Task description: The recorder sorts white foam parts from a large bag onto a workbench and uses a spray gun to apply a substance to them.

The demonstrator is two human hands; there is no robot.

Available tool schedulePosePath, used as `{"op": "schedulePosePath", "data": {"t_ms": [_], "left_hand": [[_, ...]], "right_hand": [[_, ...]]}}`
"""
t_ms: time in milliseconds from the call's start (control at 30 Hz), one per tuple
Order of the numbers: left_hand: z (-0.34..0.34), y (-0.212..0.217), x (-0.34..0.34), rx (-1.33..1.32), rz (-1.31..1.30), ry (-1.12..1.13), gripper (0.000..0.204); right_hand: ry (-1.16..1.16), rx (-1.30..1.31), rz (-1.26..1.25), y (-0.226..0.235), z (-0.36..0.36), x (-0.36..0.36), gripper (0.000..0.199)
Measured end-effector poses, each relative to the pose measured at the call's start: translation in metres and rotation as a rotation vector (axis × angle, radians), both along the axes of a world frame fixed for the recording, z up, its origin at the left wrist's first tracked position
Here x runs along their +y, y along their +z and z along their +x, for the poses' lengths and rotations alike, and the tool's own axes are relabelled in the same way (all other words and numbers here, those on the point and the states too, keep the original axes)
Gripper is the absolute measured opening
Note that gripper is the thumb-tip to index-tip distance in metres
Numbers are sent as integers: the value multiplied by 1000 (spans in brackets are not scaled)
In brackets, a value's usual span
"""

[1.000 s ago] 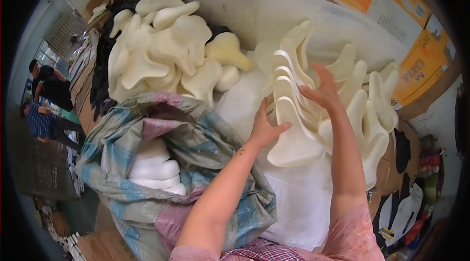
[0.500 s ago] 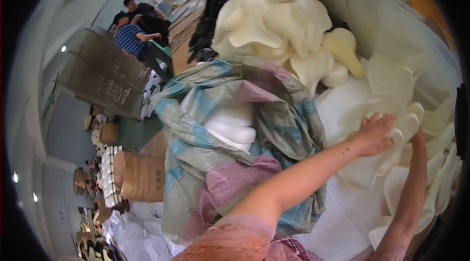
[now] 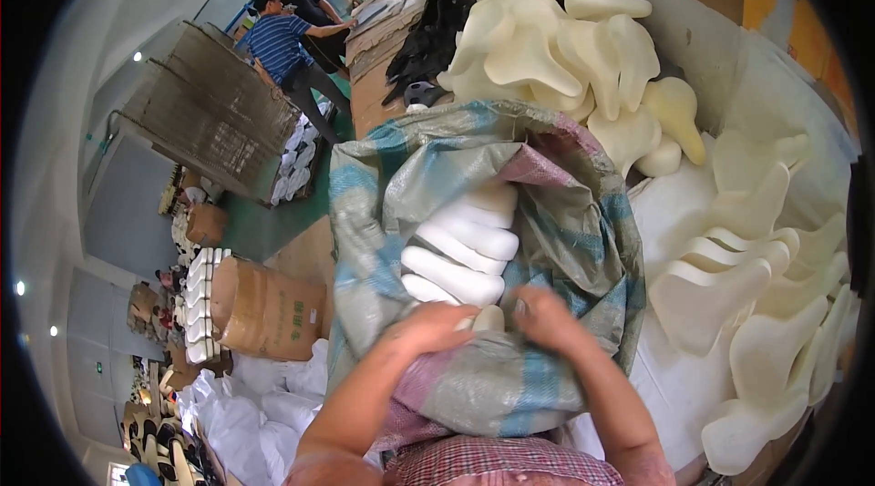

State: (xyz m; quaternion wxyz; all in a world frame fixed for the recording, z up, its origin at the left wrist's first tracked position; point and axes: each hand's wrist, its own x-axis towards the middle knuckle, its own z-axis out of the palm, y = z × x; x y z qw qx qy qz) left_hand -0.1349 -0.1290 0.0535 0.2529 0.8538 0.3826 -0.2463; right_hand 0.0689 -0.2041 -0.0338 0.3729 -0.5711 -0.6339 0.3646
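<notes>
A big woven plastic sack [image 3: 579, 235], grey-green with blue and pink bands, stands gaping in front of me. Inside it, several white foam saddle pads [image 3: 456, 275] lie stacked in a row. My left hand [image 3: 430, 327] is closed at the sack's near rim, its fingertips beside the nearest pads. Across from it, my right hand [image 3: 550, 320] is curled into a fist on the same rim, a little smeared by motion. A cream pad end [image 3: 489, 318] shows between the two hands. The sack's near side hides the lower pads.
Loose cream saddle pads [image 3: 715, 290] lie on the white surface at right, with a large heap [image 3: 547, 49] beyond the sack. A brown carton [image 3: 269, 308] and white bags [image 3: 241, 422] stand at left. Two people [image 3: 296, 53] stand at the far left.
Both hands have left the loose pads at right and come to the sack's near rim. More white pads show inside the sack. The view has shifted.
</notes>
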Motion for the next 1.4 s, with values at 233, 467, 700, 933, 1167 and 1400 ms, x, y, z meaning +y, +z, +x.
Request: {"op": "schedulePosePath", "data": {"t_ms": [233, 467, 700, 933, 1167, 1400], "left_hand": [[-129, 89, -59, 146, -234, 523, 86], [-153, 88, -91, -180, -452, 494, 39], [-111, -12, -58, -591, 118, 388, 30], [-121, -63, -21, 89, -184, 670, 63], [-166, -71, -32, -3, -275, 920, 74], [-141, -56, -50, -200, -411, 1078, 81]], "right_hand": [[477, 27, 77, 7, -86, -64, 66], [255, 289, -467, -22, -67, -12, 80], [27, 9, -658, -69, -132, 22, 95], [-231, 320, -681, -102, -82, -45, 88], [-52, 139, -834, -77, -87, -31, 95], [79, 249, -867, -104, -102, -37, 89]]}}
